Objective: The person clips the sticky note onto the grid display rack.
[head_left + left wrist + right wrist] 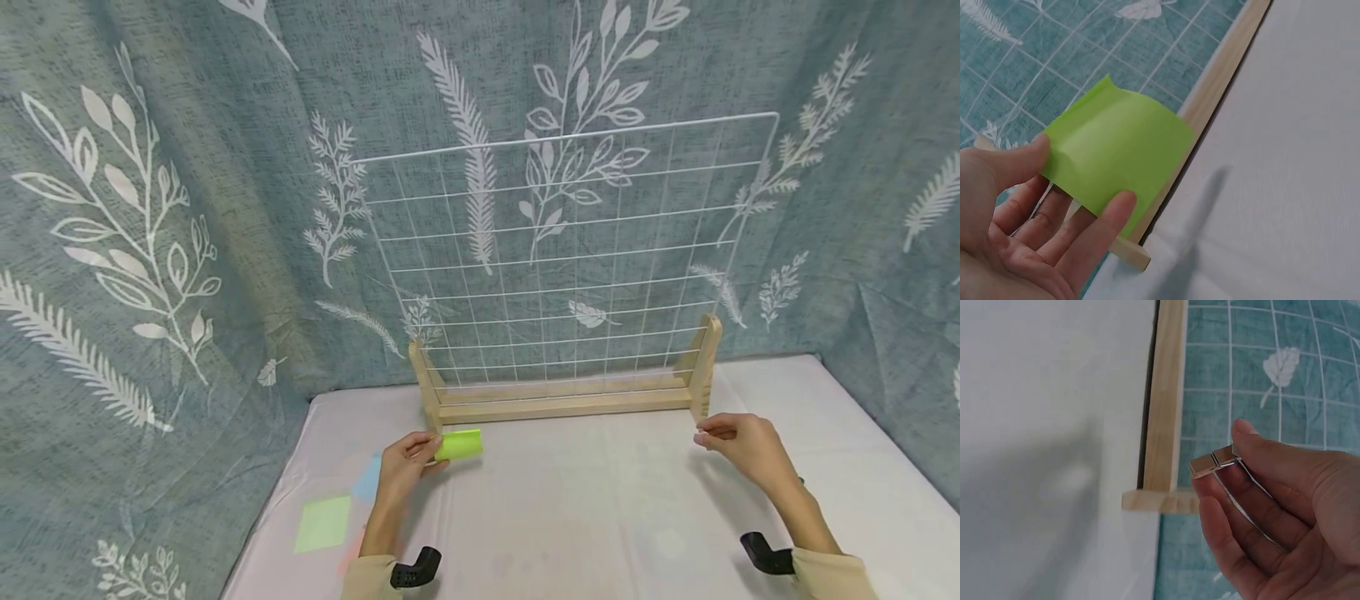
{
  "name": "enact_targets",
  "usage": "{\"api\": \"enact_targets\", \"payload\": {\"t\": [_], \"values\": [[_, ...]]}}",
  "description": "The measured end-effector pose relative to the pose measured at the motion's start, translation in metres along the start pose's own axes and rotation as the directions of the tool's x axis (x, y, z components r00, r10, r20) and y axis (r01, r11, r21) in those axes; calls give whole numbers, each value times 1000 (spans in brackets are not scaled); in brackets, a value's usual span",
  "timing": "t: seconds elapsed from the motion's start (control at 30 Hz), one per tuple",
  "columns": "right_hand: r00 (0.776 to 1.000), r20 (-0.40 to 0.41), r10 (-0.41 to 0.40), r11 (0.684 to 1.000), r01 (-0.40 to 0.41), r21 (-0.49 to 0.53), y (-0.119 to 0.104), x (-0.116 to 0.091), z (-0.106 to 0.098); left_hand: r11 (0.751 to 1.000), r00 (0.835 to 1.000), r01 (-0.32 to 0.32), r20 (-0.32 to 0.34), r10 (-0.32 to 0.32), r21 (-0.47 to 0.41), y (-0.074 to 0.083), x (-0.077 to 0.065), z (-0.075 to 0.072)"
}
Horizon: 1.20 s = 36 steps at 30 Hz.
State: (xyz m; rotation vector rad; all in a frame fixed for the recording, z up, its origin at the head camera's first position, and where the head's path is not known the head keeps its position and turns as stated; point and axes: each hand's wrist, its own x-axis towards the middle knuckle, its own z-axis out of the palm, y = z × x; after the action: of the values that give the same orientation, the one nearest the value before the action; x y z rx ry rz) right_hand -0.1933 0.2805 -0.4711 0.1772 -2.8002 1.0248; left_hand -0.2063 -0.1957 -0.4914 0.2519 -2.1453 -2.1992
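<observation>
My left hand (405, 467) pinches a bright green sticky note (1116, 150) by one edge, thumb on one side and fingers on the other. The note bows in a gentle curve, and in the head view it overlaps the front of the rack's left foot. In my right hand (1279, 519) is a small copper-coloured binder clip (1210, 462) with wire handles, held between thumb and fingers near the rack's right foot. Behind both hands stands a white wire grid (555, 254) upright in a wooden base (562, 407).
On the table's left side lie a pale green sticky note (322, 523), a blue one (367, 479) and a pink one (351, 552), the latter two partly behind my left arm. A teal leaf-patterned cloth (255, 208) hangs behind the white table (555, 500).
</observation>
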Motion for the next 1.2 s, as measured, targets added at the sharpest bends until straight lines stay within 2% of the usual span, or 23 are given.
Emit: {"api": "enact_targets", "payload": {"t": [0.17, 0.5, 0.7, 0.83, 1.03, 1.2], "values": [[999, -5, -38, 999, 38, 8, -10, 7, 4, 1000, 1000, -6, 11, 6, -4, 4, 0, 4], [995, -27, -93, 995, 94, 26, -30, 21, 5, 999, 1000, -18, -22, 19, 37, 20, 5, 15], [992, -40, -122, 991, 123, 45, -43, 28, 10, 1000, 998, -15, -65, 16, 19, 30, 7, 17], [987, -49, -156, 986, 158, 58, -53, 33, 11, 1000, 996, -27, -83, 27, 7, 34, 10, 21], [973, -41, -228, 972, 230, 49, -64, 43, 9, 999, 996, -42, -75, 43, 14, 43, 13, 27], [974, -39, -225, 970, 227, 85, -69, 49, 8, 998, 995, -57, -85, 59, 24, 51, 16, 31]]}}
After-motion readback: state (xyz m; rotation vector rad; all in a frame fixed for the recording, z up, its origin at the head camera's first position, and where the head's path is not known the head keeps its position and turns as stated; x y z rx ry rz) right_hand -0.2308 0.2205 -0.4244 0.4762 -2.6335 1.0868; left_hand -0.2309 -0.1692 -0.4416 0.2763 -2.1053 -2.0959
